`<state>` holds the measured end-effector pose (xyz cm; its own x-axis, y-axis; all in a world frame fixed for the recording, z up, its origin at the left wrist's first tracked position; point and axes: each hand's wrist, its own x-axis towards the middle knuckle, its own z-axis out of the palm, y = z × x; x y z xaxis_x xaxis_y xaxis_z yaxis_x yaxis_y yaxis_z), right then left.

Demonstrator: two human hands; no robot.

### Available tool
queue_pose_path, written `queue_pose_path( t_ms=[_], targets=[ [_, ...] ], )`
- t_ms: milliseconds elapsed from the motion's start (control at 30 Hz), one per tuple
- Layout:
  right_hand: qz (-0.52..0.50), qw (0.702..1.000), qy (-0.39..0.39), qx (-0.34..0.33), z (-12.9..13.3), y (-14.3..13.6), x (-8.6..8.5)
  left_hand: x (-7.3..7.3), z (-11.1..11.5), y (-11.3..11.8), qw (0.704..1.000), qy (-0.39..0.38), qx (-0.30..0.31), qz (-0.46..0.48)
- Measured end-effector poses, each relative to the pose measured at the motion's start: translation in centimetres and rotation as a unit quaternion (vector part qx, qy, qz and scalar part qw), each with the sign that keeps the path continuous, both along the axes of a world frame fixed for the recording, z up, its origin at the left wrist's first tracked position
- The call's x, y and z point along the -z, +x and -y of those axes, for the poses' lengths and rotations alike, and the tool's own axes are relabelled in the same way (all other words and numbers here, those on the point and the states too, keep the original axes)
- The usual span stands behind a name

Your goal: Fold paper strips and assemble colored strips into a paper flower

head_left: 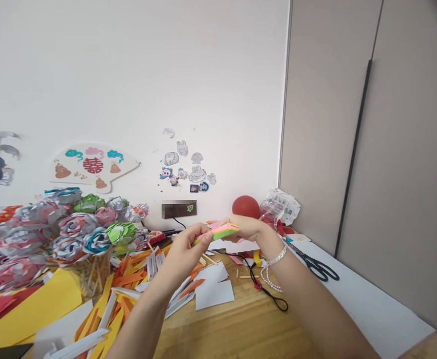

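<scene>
1. Centre frame, the left hand (189,245) was closed, thumb and fingers pinching folded paper (225,231) – thin pink, green and yellow-orange layers.
2. The right hand (245,228) curved behind its other end; how far its fingers were closed could not be told.
3. Crumpled paper roses (77,227) clustered left; black-handled scissors (318,266) lay right, on smooth white sheeting (371,304).

Stickers (197,174) dot the white wall (158,65) between a fan-shaped cutout (84,174) and a tall grey cabinet (323,124).
</scene>
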<state>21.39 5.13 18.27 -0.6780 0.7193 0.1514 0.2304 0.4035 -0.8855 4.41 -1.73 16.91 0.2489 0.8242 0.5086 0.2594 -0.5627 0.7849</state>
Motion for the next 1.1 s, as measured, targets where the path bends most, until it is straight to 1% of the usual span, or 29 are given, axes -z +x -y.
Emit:
queue_pose_path(
  t_ms=[33,100,167,200,233,300,367,400,433,467,500,567,633,733,800,867,967,1033,1100],
  targets=[
    [0.044,0.999,0.008,-0.006,-0.1,0.0,-1.1,0.2,-0.2,0.1,0.999,0.024,-0.028,-0.035],
    [0.101,0.993,0.063,-0.004,0.1,-0.3,-3.4,0.8,-0.6,0.5,0.989,0.076,-0.087,-0.093],
    [0.187,0.972,0.137,0.031,1.2,-1.0,-5.4,1.4,-1.0,0.9,0.975,0.115,-0.133,-0.137],
    [0.212,0.961,0.167,0.052,2.0,-1.5,-6.0,1.6,-1.2,1.0,0.968,0.128,-0.154,-0.15],
    [0.214,0.951,0.203,0.096,3.0,-2.1,-6.3,1.7,-1.4,1.0,0.964,0.136,-0.172,-0.153],
    [0.199,0.917,0.288,0.191,4.9,-3.2,-6.0,1.6,-1.5,0.9,0.96,0.144,-0.197,-0.138],
    [0.164,0.878,0.367,0.258,6.7,-4.2,-4.7,1.2,-1.2,0.6,0.96,0.152,-0.209,-0.109],
    [0.137,0.866,0.39,0.282,7.4,-4.6,-3.8,0.9,-1.0,0.4,0.96,0.156,-0.21,-0.094],
    [0.106,0.861,0.397,0.299,7.9,-4.9,-2.9,0.7,-0.7,0.3,0.962,0.158,-0.21,-0.077],
    [0.074,0.862,0.392,0.312,8.1,-5.1,-1.9,0.5,-0.5,0.2,0.963,0.158,-0.209,-0.059],
    [0.037,0.869,0.383,0.311,8.2,-5.2,-1.0,0.4,-0.3,0.2,0.966,0.153,-0.205,-0.04],
    [-0.058,0.889,0.332,0.311,7.9,-5.1,0.5,0.3,0.0,0.2,0.973,0.137,-0.185,0.002],
    [-0.133,0.916,0.261,0.273,7.2,-4.9,1.4,0.3,0.1,0.3,0.98,0.114,-0.153,0.049],
    [-0.204,0.942,0.17,0.207,6.1,-4.4,1.9,0.3,0.0,0.4,0.986,0.059,-0.09,0.125],
    [-0.237,0.947,0.131,0.174,5.6,-4.1,2.0,0.2,0.1,0.5,0.984,0.014,-0.043,0.171],
    [-0.259,0.947,0.113,0.154,5.3,-3.8,2.1,-0.1,0.4,0.6,0.977,-0.03,0.003,0.211],
    [-0.265,0.95,0.106,0.127,5.4,-3.3,1.8,-0.5,1.1,0.6,0.959,-0.085,0.068,0.262],
    [-0.25,0.959,0.095,0.09,5.9,-2.9,1.3,-0.7,1.5,0.6,0.943,-0.123,0.13,0.279],
    [-0.227,0.97,0.082,0.044,6.5,-2.6,0.9,-0.9,1.8,0.5,0.921,-0.171,0.207,0.282]
  ],
)
